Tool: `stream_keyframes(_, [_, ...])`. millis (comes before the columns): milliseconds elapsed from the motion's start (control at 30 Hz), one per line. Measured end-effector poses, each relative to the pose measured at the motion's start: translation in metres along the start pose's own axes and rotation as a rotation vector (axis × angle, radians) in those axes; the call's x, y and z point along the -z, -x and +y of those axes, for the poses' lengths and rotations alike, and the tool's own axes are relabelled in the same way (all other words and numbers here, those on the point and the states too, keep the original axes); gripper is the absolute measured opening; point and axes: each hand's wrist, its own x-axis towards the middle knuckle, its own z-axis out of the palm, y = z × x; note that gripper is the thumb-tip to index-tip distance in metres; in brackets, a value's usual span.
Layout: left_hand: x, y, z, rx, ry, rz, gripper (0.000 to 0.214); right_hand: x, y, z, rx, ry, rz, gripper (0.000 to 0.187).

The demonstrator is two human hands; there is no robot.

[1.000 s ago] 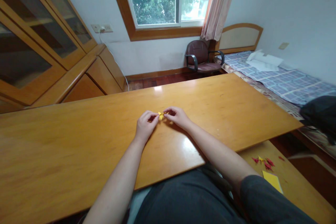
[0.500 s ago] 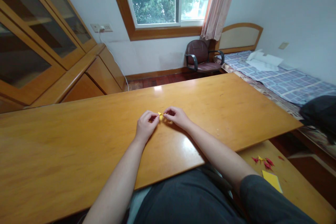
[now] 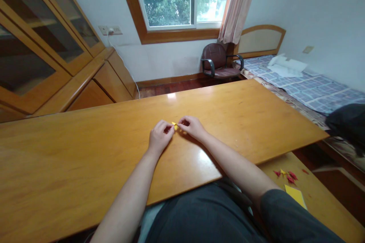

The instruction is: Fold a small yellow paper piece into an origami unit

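Note:
A small folded piece of yellow paper (image 3: pixel 175 125) is pinched between both my hands, just above the middle of the long wooden table (image 3: pixel 85 152). My left hand (image 3: pixel 159 138) has its fingers curled and closed on the paper's left end. My right hand (image 3: pixel 192 127) pinches the right end with thumb and fingertips. Most of the paper is hidden by my fingers.
At the lower right a lower wooden surface (image 3: pixel 319 193) carries a yellow paper sheet (image 3: pixel 295 195) and several small red folded pieces (image 3: pixel 288 176). A bed (image 3: pixel 308 87) and a dark bag (image 3: pixel 346 123) are to the right, a chair (image 3: pixel 219 62) beyond the table, cabinets (image 3: pixel 42 53) to the left.
My hands have drawn slightly closer together on the yellow paper, and less of it shows between the fingers than a second ago. Nothing else moved.

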Motion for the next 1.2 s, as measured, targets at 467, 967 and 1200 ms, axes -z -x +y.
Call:
stream_keyframes(467, [0.003,-0.002,0.002,0.101,0.131,0.048,0.011,0.006,-0.002,0.005,-0.111,-0.294,-0.097,0.028])
stream_keyframes(967, [0.001,-0.003,0.001,0.173,0.192,0.021,0.010,0.009,-0.001,0.001,0.039,-0.073,-0.052,0.015])
stream_keyframes(1200, [0.002,-0.002,0.002,0.167,0.193,0.016,0.009,0.006,-0.001,0.005,0.025,-0.102,-0.047,0.014])
